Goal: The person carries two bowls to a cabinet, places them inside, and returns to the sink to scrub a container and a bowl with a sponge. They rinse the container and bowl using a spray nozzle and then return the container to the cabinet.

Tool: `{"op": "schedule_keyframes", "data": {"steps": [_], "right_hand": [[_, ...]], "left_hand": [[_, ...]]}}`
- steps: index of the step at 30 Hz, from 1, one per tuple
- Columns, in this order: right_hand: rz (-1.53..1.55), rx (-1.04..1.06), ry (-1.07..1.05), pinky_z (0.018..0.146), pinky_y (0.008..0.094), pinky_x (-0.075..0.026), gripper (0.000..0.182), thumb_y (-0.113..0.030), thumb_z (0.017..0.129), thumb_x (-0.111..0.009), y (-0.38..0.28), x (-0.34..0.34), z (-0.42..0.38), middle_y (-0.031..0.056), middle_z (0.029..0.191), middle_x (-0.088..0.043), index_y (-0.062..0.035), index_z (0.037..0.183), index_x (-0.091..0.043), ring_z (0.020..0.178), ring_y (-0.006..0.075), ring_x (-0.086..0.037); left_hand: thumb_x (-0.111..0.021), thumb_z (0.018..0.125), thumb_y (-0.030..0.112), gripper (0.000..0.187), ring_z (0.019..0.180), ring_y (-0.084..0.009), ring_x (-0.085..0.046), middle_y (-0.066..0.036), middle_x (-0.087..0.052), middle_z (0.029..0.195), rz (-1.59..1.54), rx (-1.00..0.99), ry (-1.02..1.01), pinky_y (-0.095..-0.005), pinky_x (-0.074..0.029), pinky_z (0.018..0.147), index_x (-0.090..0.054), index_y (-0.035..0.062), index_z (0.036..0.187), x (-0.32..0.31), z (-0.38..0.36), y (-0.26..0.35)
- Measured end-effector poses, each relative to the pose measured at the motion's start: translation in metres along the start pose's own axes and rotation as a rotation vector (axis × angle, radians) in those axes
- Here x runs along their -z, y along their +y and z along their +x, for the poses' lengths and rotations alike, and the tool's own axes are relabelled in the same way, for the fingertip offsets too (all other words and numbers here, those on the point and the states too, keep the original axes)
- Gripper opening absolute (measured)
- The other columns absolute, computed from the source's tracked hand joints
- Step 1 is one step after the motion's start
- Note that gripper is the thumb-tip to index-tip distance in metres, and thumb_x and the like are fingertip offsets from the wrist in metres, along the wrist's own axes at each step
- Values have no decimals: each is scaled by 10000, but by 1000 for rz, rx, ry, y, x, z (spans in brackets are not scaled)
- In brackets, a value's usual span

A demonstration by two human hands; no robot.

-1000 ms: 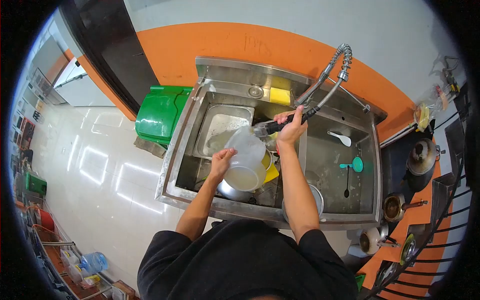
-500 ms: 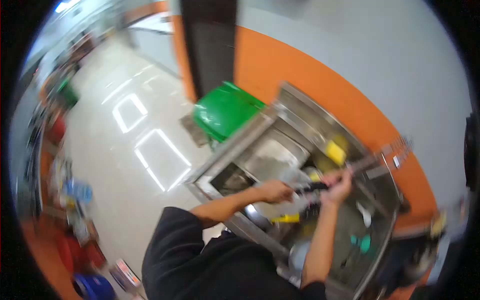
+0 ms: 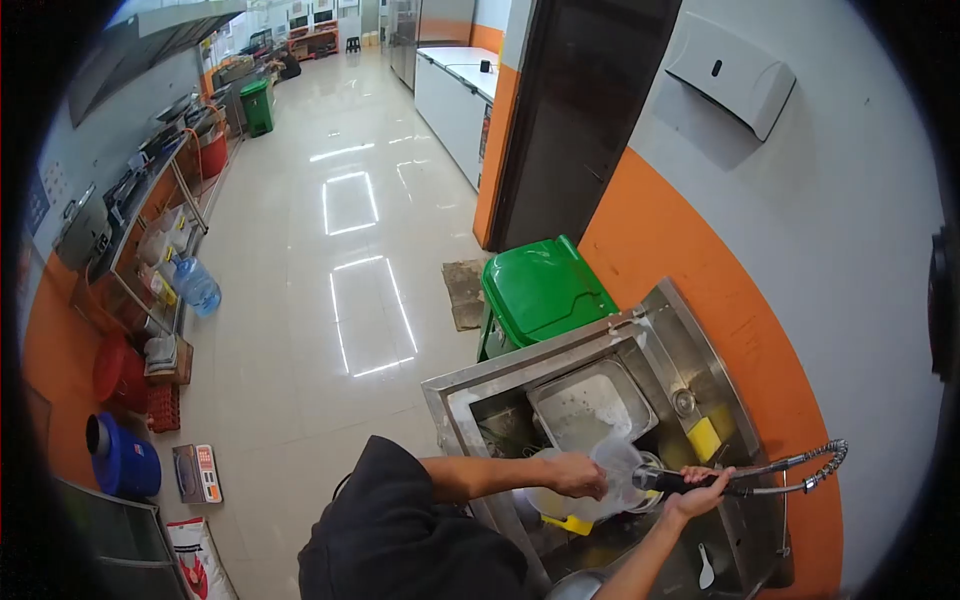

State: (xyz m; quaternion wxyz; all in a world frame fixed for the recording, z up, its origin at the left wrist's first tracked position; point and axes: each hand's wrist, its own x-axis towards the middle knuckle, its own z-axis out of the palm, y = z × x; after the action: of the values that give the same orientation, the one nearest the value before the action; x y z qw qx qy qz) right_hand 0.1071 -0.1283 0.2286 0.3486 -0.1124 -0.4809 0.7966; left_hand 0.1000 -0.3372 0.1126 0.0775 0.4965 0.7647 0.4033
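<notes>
Rinsing looks midway — left hand point(image 3: 578, 474) fingers clamped on the plastic jug point(image 3: 600, 480), right hand point(image 3: 697, 492) (at 3 o'clock) gripping the sprayer point(image 3: 668, 482); other dishes remain in the sink point(image 3: 470, 395).

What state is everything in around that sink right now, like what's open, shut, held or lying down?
Left hand: gripping the clear plastic container, tilted over the sink.
Right hand: closed around the spray faucet handle.
Green bin: lid shut.
Metal tray: lying in the sink, wet.
Yellow sponge: resting on the sink ledge.
White spoon: lying in the right basin.
</notes>
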Motion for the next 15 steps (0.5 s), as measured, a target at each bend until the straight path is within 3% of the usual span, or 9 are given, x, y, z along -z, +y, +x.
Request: {"op": "schedule_keyframes", "data": {"steps": [3,6,8,10,12,15], "right_hand": [[5,-46,35,490,303,-383,479,-437,1008,-509,2,-7,-3,1,534,-340,-132,659,-388,459,132,-379],[40,-66,72,497,298,-382,498,-451,1009,-498,-1,-27,-9,-3,539,-331,-129,649,-376,466,131,-382],[42,-28,63,502,300,-384,502,-453,1008,-496,-3,-23,-6,-3,546,-332,-127,649,-370,470,132,-380],[38,12,68,506,302,-386,505,-456,1008,-495,-2,-8,-4,-4,552,-334,-126,649,-364,474,133,-377],[-22,-5,82,500,302,-381,494,-450,1011,-489,6,2,-1,0,560,-341,-127,658,-368,470,134,-365],[78,-156,28,642,372,-451,459,-442,1011,-483,-5,-9,-10,17,628,-422,-126,686,-412,578,169,-460]], "left_hand": [[-612,867,218,118,876,-317,-649,-51,-662,936,62,-82,-31,-448,-506,721,-678,153,940,-17,16,-4],[-609,874,231,118,869,-314,-648,-43,-657,932,110,-126,-118,-452,-504,712,-675,154,936,-19,20,30],[-620,868,242,127,875,-313,-652,-42,-667,965,72,-136,-117,-449,-509,708,-674,154,941,-28,19,7],[-623,868,244,129,882,-312,-657,-42,-676,1002,39,-85,69,-445,-517,708,-670,150,943,-29,18,-17],[-610,875,244,141,887,-316,-658,-51,-678,1019,99,-41,36,-444,-520,716,-667,143,956,-20,24,-18],[-583,890,245,167,896,-324,-660,-70,-683,1051,182,67,-33,-444,-527,732,-662,129,981,-16,27,0]]}}
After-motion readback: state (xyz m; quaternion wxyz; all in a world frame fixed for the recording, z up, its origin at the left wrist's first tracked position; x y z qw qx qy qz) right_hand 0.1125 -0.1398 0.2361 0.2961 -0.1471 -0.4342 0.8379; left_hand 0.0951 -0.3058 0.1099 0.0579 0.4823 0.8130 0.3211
